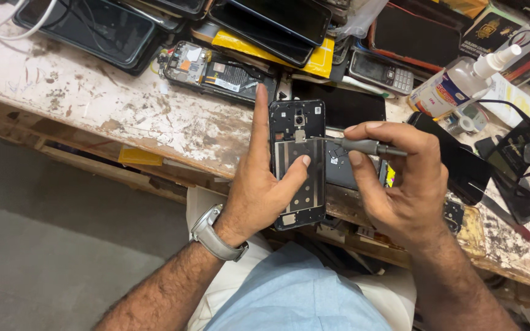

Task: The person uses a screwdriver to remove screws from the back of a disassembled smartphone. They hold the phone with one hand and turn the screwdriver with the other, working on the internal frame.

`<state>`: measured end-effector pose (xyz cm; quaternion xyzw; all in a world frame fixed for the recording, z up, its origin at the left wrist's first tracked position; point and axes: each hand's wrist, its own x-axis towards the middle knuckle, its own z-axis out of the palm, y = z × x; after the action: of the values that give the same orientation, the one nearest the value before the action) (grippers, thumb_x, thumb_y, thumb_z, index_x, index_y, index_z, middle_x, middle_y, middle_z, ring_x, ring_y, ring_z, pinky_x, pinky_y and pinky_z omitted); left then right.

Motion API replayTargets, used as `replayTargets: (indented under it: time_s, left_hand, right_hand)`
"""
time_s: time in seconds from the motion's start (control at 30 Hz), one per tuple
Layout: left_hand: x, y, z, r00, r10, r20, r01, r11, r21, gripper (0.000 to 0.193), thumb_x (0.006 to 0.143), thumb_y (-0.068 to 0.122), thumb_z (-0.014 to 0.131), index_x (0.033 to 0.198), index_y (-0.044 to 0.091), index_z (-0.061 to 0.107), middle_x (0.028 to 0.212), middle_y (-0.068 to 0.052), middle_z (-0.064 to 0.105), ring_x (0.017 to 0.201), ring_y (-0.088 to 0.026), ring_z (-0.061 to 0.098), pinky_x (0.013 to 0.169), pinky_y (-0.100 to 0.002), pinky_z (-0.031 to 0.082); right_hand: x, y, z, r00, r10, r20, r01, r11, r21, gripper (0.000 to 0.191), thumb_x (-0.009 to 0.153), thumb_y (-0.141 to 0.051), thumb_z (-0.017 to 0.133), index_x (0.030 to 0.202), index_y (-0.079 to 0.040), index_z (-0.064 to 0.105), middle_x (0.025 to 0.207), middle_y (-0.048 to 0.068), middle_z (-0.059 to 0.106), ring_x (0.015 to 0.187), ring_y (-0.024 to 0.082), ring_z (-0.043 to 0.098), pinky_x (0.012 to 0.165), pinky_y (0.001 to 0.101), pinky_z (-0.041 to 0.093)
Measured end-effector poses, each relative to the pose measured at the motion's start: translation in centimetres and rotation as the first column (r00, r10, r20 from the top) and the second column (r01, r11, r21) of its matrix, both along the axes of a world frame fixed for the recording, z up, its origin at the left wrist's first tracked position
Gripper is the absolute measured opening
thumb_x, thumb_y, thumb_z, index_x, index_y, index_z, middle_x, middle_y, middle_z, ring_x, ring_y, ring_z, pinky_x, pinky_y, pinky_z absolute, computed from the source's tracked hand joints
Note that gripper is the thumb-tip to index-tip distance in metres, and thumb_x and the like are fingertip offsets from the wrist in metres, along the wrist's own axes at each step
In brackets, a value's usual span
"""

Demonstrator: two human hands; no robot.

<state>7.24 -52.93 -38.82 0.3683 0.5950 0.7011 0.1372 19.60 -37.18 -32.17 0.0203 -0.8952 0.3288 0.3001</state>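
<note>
Between two hands [259, 184] [403, 184]: one phone frame [299, 165], one screwdriver [363, 146].

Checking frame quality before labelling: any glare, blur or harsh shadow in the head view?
Head view: even, soft light, no hard shadows; sheen on the dark phone screens at top; left hand, right hand, screwdriver and opened phone sharp; slight wide-angle bend at the edges.

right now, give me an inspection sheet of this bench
surface: worn, stained white workbench, paint chipped at the edge
job's things: opened phone frame, back off; grey screwdriver with its tip on the frame
clutter: stacked phones, keypad phone, spray bottle, black glasses
grippers: left hand steadies the frame, thumb on it; right hand grips the screwdriver
cables: white cable at the top left
surroundings: grey floor below
</note>
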Motion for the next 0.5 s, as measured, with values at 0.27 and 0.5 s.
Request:
replayTargets:
  time_s: [0.27,0.5]
  left_hand:
    - [-0.4,-0.5,0.2,1.0,-0.016,-0.025,0.015,1.0,-0.024,0.103,0.098,0.006,0.064,0.167,0.011,-0.012,0.13,-0.015,0.071,0.114,-0.022,0.075,0.101,-0.036,0.059]
    - [-0.7,-1.4,0.2,0.999,-0.029,0.018,0.03,0.998,-0.057,0.103,0.095,0.007,0.064,0.166,0.011,-0.011,0.12,-0.013,0.073,0.103,-0.023,0.077,0.092,-0.036,0.061]
  right_hand:
    - [-1.6,-1.1,0.9,0.997,0.069,-0.036,-0.067,0.997,0.044,0.041,0.104,0.013,0.065,0.134,-0.002,0.042,0.126,0.017,0.063,0.118,0.02,0.07,0.1,0.03,0.064]
    - [-3.9,-2.3,1.2,0.995,0.091,-0.034,-0.083,0.976,0.201,0.04,0.102,0.012,0.068,0.131,-0.002,0.045,0.126,0.016,0.067,0.114,0.021,0.072,0.095,0.0289,0.065]
